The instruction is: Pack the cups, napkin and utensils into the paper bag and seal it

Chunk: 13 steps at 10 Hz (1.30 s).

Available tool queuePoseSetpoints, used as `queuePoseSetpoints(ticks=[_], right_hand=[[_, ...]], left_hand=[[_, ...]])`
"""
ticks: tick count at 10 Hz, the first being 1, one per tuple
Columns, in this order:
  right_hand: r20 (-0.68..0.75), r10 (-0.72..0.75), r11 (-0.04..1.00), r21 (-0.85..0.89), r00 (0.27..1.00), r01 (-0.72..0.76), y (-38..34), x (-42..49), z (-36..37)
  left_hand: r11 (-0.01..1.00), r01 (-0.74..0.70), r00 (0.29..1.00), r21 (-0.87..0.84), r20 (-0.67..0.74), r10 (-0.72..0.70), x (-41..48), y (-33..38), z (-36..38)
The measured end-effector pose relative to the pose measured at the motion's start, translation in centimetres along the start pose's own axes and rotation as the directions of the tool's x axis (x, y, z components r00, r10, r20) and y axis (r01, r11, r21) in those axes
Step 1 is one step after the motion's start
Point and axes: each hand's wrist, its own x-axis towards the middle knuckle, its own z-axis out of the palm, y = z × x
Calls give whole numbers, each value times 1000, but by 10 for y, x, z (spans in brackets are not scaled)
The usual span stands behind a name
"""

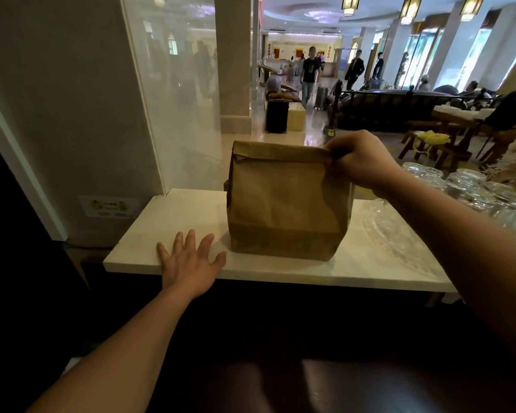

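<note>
A brown paper bag (286, 201) stands upright on the white counter (173, 210), its top folded over into a flat band. My right hand (361, 159) pinches the right end of that folded top. My left hand (188, 260) lies flat on the counter's front edge, fingers spread, just left of the bag's base and not touching it. Cups, napkin and utensils are not visible; whatever the bag holds is hidden.
A clear glass platter (390, 231) lies on the counter right of the bag. Upturned drinking glasses (471, 189) crowd the far right. A glass partition (176, 93) and a wall bound the left. Beyond is a lobby with people walking and dark furniture.
</note>
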Motion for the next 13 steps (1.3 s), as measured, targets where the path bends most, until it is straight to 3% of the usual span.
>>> queuePoseSetpoints(ticks=[2,5,8,11,13], right_hand=[[40,-10,999,-45,999,12,3,11,6],[-19,-104,971,-220,994,97,10,9,12],[-131,-323,853,-469,937,229,13,-11,11],[-105,-363,808,-531,926,256,10,-41,21],[-116,-314,900,-352,942,257,5,-61,21]], left_hand=[[1000,30,1000,3,-9,-30,-1,3,-2],[999,16,999,28,30,-17,-10,8,-16],[1000,13,997,4,77,-14,-7,6,-16],[996,-1,986,-85,163,15,-7,2,-29],[972,-56,997,-227,-66,42,-26,-3,-48]])
